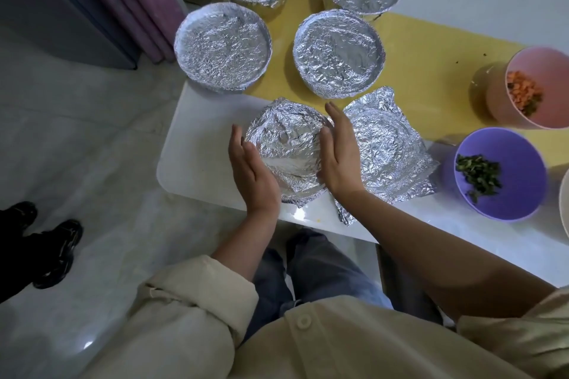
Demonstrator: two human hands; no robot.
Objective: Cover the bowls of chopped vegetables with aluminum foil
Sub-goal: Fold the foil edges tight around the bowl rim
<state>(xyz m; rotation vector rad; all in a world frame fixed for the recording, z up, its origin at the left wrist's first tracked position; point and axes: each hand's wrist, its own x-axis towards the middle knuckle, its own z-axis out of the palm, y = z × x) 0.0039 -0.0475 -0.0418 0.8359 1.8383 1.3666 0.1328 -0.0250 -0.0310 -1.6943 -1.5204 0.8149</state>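
Hands flat, fingers straight, gripping nothing: left hand [252, 172] and right hand [340, 157] flank foil-draped bowl [286, 148] at frame centre, close to near edge of bench [197, 120]. Risks, we judge: uneven squeeze tears covering; sideways push slides bowl off edge; loose corners leave gaps.

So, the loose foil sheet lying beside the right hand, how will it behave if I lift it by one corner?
The loose foil sheet is probably light and floppy, being so thin. Its creases and round imprint suggest it keeps any shape pressed into it. The ragged edges may tear easily.
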